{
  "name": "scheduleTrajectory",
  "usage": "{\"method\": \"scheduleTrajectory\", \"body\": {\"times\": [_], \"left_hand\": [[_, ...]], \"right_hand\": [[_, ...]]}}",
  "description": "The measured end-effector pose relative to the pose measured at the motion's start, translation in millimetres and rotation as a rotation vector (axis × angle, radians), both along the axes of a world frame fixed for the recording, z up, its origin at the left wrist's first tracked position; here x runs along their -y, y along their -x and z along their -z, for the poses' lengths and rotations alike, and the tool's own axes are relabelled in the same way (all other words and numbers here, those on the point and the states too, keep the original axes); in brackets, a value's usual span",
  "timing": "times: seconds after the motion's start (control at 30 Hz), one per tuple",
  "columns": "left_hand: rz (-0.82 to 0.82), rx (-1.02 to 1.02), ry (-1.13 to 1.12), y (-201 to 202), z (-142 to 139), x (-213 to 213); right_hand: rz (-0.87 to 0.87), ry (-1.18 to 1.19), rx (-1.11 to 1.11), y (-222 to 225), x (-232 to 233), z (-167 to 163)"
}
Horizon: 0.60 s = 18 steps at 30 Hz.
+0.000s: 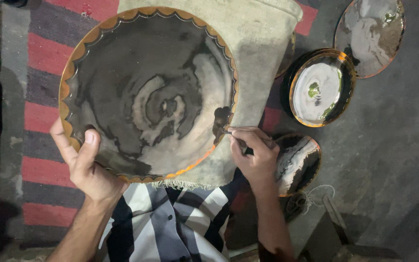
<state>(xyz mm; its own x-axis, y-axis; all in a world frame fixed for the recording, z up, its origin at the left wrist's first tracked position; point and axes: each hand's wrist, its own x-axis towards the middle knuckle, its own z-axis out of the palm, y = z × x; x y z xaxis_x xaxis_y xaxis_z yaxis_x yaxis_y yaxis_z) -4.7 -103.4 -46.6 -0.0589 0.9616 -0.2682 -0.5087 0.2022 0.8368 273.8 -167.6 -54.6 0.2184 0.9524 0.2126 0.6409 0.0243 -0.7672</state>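
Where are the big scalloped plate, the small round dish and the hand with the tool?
big scalloped plate [136,73], head view, dark centre.
small round dish [322,87], head view, pale middle.
right hand [254,154], head view, knuckles.

Both forearms are bare, with no sleeves, watch or rings showing on the left hand [86,162] or the right hand [254,156]. Over the lap lies a striped cloth [166,223], broad white bands crossed by dark navy and grey ones.
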Motion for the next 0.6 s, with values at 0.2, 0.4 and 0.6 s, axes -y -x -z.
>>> {"method": "scheduleTrajectory", "body": {"times": [0.2,0.4,0.6], "left_hand": [[0.046,-0.114,-0.03,-7,-16,-4],[0.378,0.419,0.182,13,-47,-23],[0.194,-0.03,0.252,8,-26,-22]], "right_hand": [[-0.05,0.017,-0.032,-9,10,14],[0.305,0.122,-0.616,-21,27,50],[0.428,0.045,-0.644,-29,30,59]]}}
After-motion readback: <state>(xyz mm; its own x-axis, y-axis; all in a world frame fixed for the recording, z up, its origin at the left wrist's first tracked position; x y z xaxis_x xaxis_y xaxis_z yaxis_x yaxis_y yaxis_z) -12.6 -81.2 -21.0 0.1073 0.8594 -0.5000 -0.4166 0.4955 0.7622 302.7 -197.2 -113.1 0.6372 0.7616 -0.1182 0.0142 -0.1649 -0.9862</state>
